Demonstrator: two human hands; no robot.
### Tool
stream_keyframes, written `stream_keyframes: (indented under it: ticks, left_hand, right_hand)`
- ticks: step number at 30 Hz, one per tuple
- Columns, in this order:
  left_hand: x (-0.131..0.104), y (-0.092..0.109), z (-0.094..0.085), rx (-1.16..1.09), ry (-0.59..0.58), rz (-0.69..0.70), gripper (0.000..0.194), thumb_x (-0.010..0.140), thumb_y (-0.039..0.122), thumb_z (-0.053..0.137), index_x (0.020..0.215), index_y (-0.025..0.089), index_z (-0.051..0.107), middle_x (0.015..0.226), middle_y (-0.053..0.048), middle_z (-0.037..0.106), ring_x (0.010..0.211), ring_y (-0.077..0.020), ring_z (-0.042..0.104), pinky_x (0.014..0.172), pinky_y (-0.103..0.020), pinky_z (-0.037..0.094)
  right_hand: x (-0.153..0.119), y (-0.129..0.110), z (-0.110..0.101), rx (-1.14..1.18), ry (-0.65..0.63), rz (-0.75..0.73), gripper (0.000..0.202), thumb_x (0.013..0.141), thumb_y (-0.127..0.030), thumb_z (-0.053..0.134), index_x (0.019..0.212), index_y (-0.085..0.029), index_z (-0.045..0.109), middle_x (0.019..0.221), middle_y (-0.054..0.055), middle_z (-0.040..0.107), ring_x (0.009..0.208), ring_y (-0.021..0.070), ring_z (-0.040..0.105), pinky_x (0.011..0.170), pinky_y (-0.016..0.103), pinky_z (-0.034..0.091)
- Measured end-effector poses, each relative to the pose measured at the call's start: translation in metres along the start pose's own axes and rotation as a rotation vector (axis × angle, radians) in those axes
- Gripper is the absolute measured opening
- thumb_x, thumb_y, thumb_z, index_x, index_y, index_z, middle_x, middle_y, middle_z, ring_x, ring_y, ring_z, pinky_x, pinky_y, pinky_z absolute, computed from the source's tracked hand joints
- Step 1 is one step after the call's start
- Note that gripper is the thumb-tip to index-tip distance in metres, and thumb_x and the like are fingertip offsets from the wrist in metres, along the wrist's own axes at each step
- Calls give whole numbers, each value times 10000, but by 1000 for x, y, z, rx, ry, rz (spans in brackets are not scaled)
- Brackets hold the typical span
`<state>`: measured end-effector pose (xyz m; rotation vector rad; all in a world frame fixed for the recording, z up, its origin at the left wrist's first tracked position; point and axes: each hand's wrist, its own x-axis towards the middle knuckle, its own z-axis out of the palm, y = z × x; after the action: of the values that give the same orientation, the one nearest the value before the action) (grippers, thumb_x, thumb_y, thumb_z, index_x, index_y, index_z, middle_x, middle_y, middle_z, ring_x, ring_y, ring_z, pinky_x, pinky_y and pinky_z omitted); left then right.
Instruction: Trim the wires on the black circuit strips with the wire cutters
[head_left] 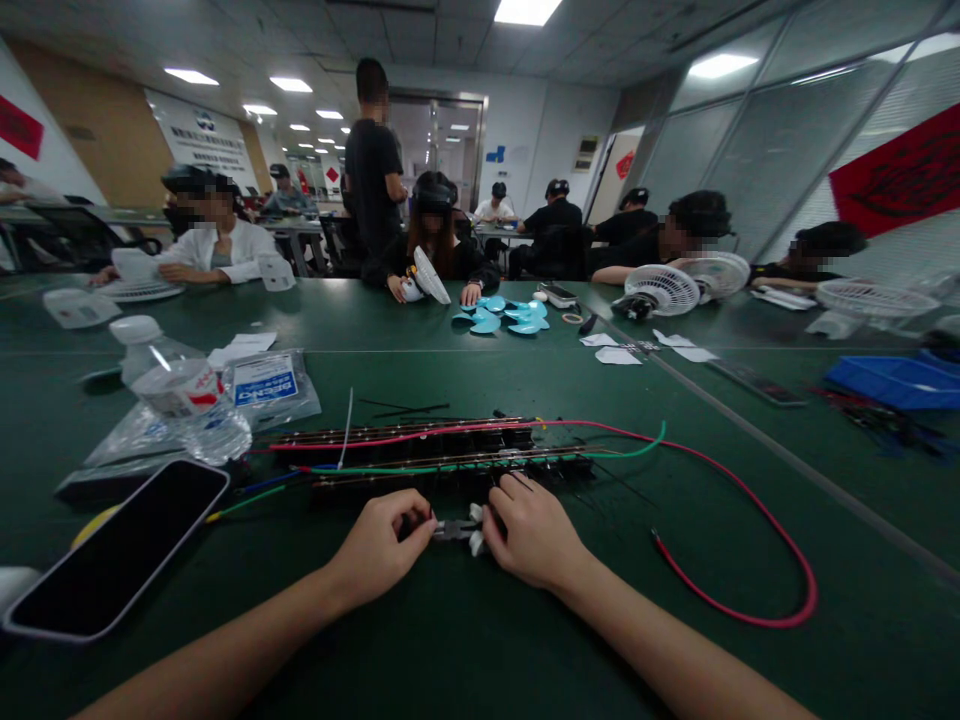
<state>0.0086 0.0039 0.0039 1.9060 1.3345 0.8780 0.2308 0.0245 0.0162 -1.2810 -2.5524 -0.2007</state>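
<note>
Pliers (454, 530) are held low over the green table (480, 660), between the two hands, with their long axis laid crosswise from nine to three o'clock. The metal nose is pointed toward nine o'clock and the white handle parts toward three. The handles are grasped by the right hand (534, 530), by which their far ends are covered. At the nose, the thumb and fingers of the left hand (386, 545) are brought together; whether something small is pinched there cannot be told.

As seen from the pliers, black strips (352, 482) strung with wires are set just beyond at twelve o'clock, running roughly parallel to the tool. A smartphone (120, 550) is placed at nine o'clock, a plastic bottle (176, 385) at ten, and a red cable (808, 585) is looped around three.
</note>
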Motion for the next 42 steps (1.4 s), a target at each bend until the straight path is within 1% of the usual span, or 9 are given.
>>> stream_keyframes:
  ticks: [5, 14, 21, 28, 32, 33, 37, 42]
  left_hand:
    - [1, -1, 0, -17, -14, -7, 158, 823, 300, 566, 815, 171, 656, 760, -39, 662, 668, -161, 573, 564, -254, 412]
    - [1, 1, 0, -33, -14, -34, 141, 841, 286, 565, 813, 176, 650, 751, -23, 666, 644, -157, 577, 573, -257, 427]
    - [2, 2, -1, -60, -27, -55, 149, 850, 296, 568, 829, 182, 662, 774, -22, 679, 690, -169, 603, 611, -269, 460]
    - [2, 0, 1, -76, 6, -10, 124, 837, 267, 584, 869, 180, 666, 806, -23, 687, 704, -156, 611, 613, -252, 475]
    - [2, 0, 1, -43, 16, -9, 110, 829, 257, 592, 834, 172, 663, 780, -22, 682, 685, -147, 601, 601, -242, 470]
    - [2, 0, 1, -40, 14, -13, 112, 829, 258, 592, 832, 171, 663, 777, -23, 680, 674, -145, 596, 591, -239, 465]
    - [2, 2, -1, -38, 0, -31, 116, 828, 265, 595, 825, 169, 658, 761, -21, 670, 634, -137, 572, 561, -234, 446]
    - [1, 4, -1, -30, -5, -45, 123, 840, 272, 584, 820, 173, 653, 757, -13, 666, 622, -131, 552, 563, -234, 430]
  right_hand:
    - [1, 0, 0, -6, 5, -4, 230, 886, -257, 431, 759, -151, 590, 799, 73, 554, 745, 165, 469, 725, 286, 347]
    - [1, 0, -1, -14, -25, 0, 218, 881, -250, 432, 765, -157, 591, 801, 68, 561, 739, 165, 463, 701, 284, 337]
    - [2, -1, -2, -13, -29, 2, 233, 889, -251, 420, 759, -156, 588, 800, 69, 559, 738, 165, 463, 702, 287, 337]
    - [-1, 0, 0, -5, -10, 4, 208, 884, -256, 440, 774, -151, 582, 803, 72, 554, 756, 169, 464, 730, 291, 337]
    - [-4, 1, 1, -4, 8, 19, 183, 882, -263, 453, 844, -148, 591, 839, 73, 561, 772, 174, 469, 730, 299, 334]
    - [-4, 1, 1, -8, 10, 16, 195, 886, -265, 448, 831, -149, 596, 837, 74, 561, 769, 175, 468, 730, 302, 333]
    - [-5, 0, 1, -18, -10, 17, 319, 905, -285, 421, 677, -154, 601, 792, 81, 553, 742, 174, 465, 726, 316, 336]
    - [-5, 0, -1, 9, -33, 27, 319, 903, -278, 427, 693, -154, 631, 811, 77, 559, 746, 168, 473, 726, 313, 346]
